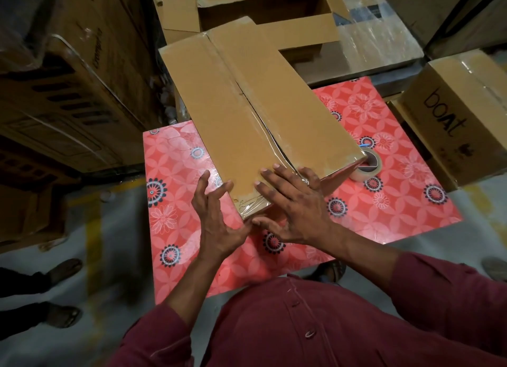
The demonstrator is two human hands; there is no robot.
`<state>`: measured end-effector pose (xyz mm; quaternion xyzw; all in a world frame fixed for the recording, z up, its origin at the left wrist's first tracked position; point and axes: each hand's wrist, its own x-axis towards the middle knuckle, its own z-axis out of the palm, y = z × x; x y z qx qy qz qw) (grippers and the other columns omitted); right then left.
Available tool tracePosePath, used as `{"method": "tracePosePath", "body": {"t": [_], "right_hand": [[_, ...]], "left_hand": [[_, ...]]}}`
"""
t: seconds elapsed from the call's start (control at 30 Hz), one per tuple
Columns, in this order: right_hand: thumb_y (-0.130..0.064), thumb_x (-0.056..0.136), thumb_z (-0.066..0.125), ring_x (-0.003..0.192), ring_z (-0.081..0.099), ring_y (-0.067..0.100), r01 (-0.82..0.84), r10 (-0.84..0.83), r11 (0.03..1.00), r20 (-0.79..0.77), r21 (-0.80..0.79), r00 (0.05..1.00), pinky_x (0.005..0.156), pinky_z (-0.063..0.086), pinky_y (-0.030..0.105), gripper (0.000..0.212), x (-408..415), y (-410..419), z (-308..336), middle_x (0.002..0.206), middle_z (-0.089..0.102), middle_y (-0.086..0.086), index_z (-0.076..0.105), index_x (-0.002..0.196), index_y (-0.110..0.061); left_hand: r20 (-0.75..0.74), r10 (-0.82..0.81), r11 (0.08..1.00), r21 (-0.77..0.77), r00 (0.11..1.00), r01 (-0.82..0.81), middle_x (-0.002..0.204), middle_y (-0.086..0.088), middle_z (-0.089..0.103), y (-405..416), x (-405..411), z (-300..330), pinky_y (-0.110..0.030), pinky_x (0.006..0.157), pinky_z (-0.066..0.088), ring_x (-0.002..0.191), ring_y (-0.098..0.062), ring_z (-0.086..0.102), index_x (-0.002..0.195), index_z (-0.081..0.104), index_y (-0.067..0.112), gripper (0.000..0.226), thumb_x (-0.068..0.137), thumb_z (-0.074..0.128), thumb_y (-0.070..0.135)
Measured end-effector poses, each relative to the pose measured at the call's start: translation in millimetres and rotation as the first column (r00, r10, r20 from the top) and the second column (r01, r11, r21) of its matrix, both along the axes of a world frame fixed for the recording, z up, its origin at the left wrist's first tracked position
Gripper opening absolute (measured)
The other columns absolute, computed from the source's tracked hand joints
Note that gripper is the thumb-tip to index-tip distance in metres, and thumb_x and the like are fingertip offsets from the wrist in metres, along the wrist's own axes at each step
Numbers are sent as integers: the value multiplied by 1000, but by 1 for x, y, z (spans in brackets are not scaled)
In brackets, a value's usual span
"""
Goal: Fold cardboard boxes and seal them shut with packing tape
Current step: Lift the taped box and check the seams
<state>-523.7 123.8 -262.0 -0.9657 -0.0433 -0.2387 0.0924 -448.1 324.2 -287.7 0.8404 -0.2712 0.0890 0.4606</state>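
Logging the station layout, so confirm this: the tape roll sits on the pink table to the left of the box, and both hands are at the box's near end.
One detail is wrong. In the head view the tape roll sits to the right of the box, partly tucked behind its near right corner, on the pink table. The left hand and right hand are at the box's near end.

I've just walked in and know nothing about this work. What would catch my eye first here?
First, the long cardboard box lying across a bright red floral table, clear tape along its centre seam. At its near end the right hand presses flat on the taped corner, while the left hand touches the box's left edge. A tape roll peeks from behind the box on the right.
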Motion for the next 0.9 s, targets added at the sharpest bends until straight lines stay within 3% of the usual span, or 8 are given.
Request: {"method": "tracePosePath", "body": {"t": [0.17,0.3,0.37,0.47,0.6,0.67,0.73,0.9], "right_hand": [[-70,92,56,147,43,19,-26,26,1000,-40,1,999,112,33,59,66,0,-3,2,155,51,-2,63,141,-27],[-64,93,61,137,54,17,-67,72,986,-32,151,997,108,37,52,57,3,-13,16,143,62,-3,69,131,-23],[-56,93,64,135,56,20,-44,46,977,-6,210,999,105,39,47,48,13,-31,26,137,67,-2,72,126,-22],[-50,90,66,130,59,28,103,-105,951,-10,291,994,104,46,50,48,42,-79,42,133,68,6,71,126,-20],[-62,92,63,134,54,30,540,-331,686,-451,488,829,110,44,43,72,74,-141,73,150,55,10,52,148,-19],[-67,90,64,137,51,28,637,-209,427,-616,641,760,110,41,40,83,87,-159,77,155,49,8,45,154,-16],[-67,90,63,126,57,25,657,-76,334,-676,676,733,101,43,37,81,96,-165,80,149,55,7,50,151,-15],[-32,104,59,103,70,24,571,273,121,-580,812,767,85,59,32,29,103,-157,83,114,74,8,68,118,-8]], "left_hand": [[-47,-83,926,365,995,94,169,-28,-18,18,19,-25,-56,128,0,159,-42,-16,163,-22,17,151,66,82,69],[-328,-201,886,342,923,314,170,-6,-31,28,27,-17,-52,130,10,159,-24,-23,157,-35,30,144,68,78,41],[-504,-206,922,188,839,339,175,4,-9,28,38,-3,-40,121,38,161,-15,-2,162,-18,41,130,74,73,10],[-624,-31,988,-136,780,-69,162,3,43,11,58,24,-44,113,49,146,-14,45,162,35,27,86,89,53,-15],[-809,127,804,-255,573,-538,149,0,58,-30,78,59,-49,110,49,133,-18,57,149,53,22,50,101,62,31],[-876,81,794,-232,476,-562,155,2,51,-44,90,64,-52,111,47,137,-20,53,154,46,25,86,81,72,63],[-906,56,803,-208,419,-558,155,3,50,-55,98,69,-51,111,47,136,-21,52,157,42,26,105,68,76,71],[-883,100,815,-192,458,-547,125,2,71,-78,102,74,-49,96,59,114,-21,69,136,60,23,55,86,81,32]]}}
